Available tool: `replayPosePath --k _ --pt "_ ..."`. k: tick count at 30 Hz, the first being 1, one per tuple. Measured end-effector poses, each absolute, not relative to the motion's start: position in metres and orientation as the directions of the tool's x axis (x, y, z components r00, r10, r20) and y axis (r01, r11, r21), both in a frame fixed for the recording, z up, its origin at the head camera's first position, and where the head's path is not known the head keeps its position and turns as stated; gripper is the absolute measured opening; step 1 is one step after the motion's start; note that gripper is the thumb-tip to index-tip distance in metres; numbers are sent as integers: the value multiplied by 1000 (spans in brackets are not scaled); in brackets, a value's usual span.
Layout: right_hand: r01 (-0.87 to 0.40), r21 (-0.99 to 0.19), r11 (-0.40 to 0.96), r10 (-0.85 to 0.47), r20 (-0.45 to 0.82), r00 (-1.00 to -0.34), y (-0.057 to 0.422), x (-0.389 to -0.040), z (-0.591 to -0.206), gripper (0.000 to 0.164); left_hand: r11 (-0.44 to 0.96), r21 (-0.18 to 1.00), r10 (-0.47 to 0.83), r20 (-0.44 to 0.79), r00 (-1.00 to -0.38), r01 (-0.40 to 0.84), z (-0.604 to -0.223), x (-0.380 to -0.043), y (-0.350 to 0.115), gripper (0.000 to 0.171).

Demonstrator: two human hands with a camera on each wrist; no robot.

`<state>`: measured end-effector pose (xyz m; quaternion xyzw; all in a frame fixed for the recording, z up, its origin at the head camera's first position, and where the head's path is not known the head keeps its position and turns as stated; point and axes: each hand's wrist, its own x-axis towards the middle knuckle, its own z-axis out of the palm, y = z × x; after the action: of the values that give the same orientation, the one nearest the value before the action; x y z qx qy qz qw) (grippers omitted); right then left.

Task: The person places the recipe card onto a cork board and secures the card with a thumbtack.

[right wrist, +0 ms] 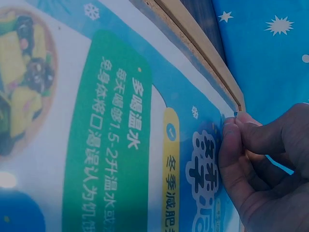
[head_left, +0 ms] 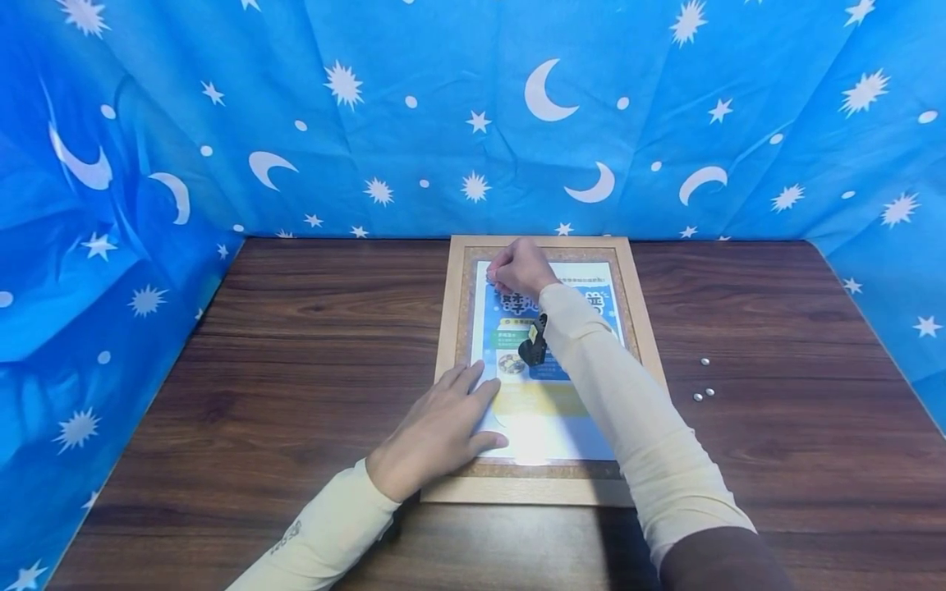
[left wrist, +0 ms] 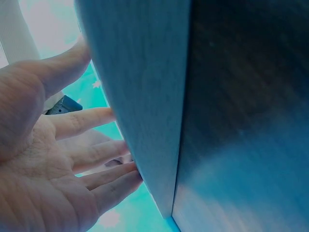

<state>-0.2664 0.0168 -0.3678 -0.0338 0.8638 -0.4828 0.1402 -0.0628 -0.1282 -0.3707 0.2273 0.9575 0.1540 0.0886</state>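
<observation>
A printed poster (head_left: 550, 402) with Chinese lettering lies on a wood-framed cork board (head_left: 532, 491). At the poster's top left corner, my right hand (head_left: 523, 267) pinches a tiny thumbtack between thumb and forefinger. Those fingertips mostly hide the tack; in the right wrist view only a speck shows at the tips of the hand (right wrist: 270, 154). My left hand (head_left: 443, 423) rests with spread fingers across the poster's lower left edge and the frame. The left wrist view has the palm of this hand (left wrist: 43, 159) beside the frame's side (left wrist: 140, 96), its fingers straight.
Three silver thumbtacks (head_left: 705, 361) lie on the dark wooden table (head_left: 310, 345) right of the board. Behind and along the sides hangs a blue cloth (head_left: 443, 123) with white stars and moons. A small black device (head_left: 533, 349) sits at my right wrist, above the poster.
</observation>
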Motion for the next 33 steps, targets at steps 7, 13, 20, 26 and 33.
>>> replayPosePath --k 7,13,20,26,33 --pt "94 -835 542 -175 -221 -959 15 -269 -369 11 846 317 474 -76 -877 429 -372 -62 -128 72" --pt "88 -819 568 -158 -212 -964 14 -268 -369 13 844 307 479 -60 -876 440 -375 -61 -127 72" --pt "76 -823 562 -151 -192 -970 13 -268 -370 12 846 301 477 -55 -877 440 -377 -60 -128 72" --pt "97 -824 558 -139 -208 -968 12 -271 -371 10 844 306 477 -56 -877 440 -375 -60 -127 72" --pt "125 -796 592 -116 -237 -965 9 -277 -372 8 847 309 472 -62 -879 433 -373 -60 -128 71"
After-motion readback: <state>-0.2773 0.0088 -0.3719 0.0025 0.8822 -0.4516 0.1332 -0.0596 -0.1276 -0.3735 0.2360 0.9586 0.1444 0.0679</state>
